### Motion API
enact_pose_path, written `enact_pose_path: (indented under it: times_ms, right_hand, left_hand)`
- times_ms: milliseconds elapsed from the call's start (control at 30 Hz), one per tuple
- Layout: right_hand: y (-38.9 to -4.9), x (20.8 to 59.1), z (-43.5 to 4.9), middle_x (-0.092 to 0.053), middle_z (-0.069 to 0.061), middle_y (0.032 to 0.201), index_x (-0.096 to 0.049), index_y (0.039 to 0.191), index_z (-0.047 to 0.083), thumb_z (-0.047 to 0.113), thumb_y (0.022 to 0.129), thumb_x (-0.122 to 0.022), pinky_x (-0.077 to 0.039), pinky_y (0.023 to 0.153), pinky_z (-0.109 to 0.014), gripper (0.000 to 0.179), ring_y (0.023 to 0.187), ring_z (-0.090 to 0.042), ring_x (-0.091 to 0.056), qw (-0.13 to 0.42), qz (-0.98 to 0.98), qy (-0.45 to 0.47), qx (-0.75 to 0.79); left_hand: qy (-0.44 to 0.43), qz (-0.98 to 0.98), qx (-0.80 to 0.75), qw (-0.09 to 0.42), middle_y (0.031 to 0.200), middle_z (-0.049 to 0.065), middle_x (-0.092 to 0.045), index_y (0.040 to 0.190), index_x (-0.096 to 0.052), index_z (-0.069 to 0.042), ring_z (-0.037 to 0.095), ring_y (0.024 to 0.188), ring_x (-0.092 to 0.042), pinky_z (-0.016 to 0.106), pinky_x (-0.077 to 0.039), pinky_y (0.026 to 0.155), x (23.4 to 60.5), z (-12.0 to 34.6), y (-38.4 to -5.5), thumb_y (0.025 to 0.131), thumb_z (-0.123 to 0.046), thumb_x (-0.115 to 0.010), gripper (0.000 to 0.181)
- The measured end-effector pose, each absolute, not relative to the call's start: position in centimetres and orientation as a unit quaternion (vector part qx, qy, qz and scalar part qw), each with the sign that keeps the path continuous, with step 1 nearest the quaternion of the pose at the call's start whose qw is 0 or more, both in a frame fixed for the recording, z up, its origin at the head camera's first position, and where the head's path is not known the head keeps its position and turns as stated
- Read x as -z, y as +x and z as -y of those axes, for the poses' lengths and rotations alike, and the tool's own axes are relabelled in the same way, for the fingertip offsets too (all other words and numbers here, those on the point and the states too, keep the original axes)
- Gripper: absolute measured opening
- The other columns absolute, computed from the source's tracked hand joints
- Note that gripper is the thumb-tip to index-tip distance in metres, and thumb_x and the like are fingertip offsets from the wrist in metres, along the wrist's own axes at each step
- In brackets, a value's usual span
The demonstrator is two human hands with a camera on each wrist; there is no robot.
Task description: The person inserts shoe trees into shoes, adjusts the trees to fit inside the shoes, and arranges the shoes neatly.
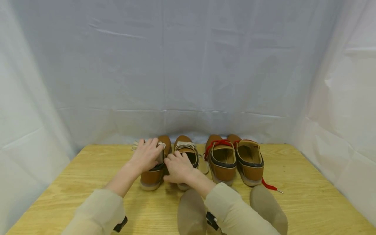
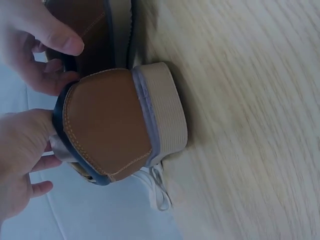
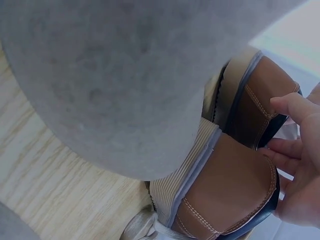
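Note:
Two brown shoes with pale laces stand upright side by side, heels toward me. Over the left shoe (image 2: 107,122) lies my left hand (image 1: 146,155), its thumb at the dark collar and its other fingers loosely spread near the opening and tongue. My right hand (image 1: 178,168) is between the two heels, over the near side of the second pale-laced shoe (image 3: 227,185). In the left wrist view its fingertips touch the left shoe's collar, or nearly so, while its thumb stands apart. Part of the second shoe is hidden behind this hand.
Two brown shoes with red laces, a nearer one (image 1: 223,169) and a right one (image 1: 250,169), stand to the right; a red lace end (image 1: 269,186) trails on the wooden table (image 1: 302,195). Rounded grey-beige shapes (image 1: 191,209) lie nearest me. White sheets (image 1: 188,65) enclose the back and sides.

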State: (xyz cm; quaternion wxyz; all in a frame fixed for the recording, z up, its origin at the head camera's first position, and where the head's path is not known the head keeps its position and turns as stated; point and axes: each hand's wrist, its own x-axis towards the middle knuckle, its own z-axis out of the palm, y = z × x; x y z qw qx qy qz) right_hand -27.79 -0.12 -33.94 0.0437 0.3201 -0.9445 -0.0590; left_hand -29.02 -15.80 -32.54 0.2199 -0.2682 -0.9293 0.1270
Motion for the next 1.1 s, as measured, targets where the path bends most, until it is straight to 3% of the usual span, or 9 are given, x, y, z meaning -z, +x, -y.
enact_pose_path:
  times_ms: [167,300,833,1100]
  right_hand:
    - [-27.86,33.82,0.04,-0.050,0.002,0.127,-0.053,0.130,0.017,0.049,0.084,-0.061,-0.037,0.086,-0.038,0.056,0.112,-0.020,-0.042,0.034,0.944,0.323,0.048]
    - [-27.82,33.76,-0.01,-0.050,0.002,0.126,-0.053,0.128,0.017,0.049,0.085,-0.061,-0.036,0.084,-0.037,0.054,0.111,-0.020,-0.042,0.034,0.944,0.326,0.046]
    - [-27.92,33.91,-0.06,-0.052,0.003,0.123,-0.054,0.127,0.018,0.050,0.084,-0.061,-0.036,0.082,-0.036,0.054,0.110,-0.020,-0.043,0.041,0.944,0.324,0.054]
    - [-27.87,33.85,-0.08,-0.051,0.002,0.126,-0.053,0.129,0.018,0.051,0.085,-0.059,-0.036,0.083,-0.036,0.055,0.112,-0.020,-0.042,0.042,0.943,0.324,0.060]
  left_hand:
    - [-0.272,0.935,-0.097,0.204,0.093,0.011,-0.050,0.102,-0.061,-0.008,0.029,0.086,-0.054,0.051,-0.041,0.075,32.25,16.05,-29.12,0.072,-0.023,-0.080,0.039]
    - [-0.278,0.929,-0.103,0.222,0.089,0.010,-0.050,0.099,-0.060,-0.007,0.027,0.079,-0.055,0.048,-0.041,0.071,32.11,16.08,-29.12,0.076,-0.018,-0.077,0.031]
    - [-0.278,0.915,-0.133,0.260,0.086,0.009,-0.051,0.103,-0.063,-0.007,0.026,0.077,-0.055,0.044,-0.041,0.067,32.72,15.51,-29.39,0.075,-0.016,-0.076,0.032]
    - [-0.272,0.917,-0.125,0.265,0.086,0.009,-0.051,0.097,-0.059,-0.006,0.026,0.078,-0.055,0.044,-0.041,0.068,32.98,15.55,-29.60,0.074,-0.016,-0.077,0.031]
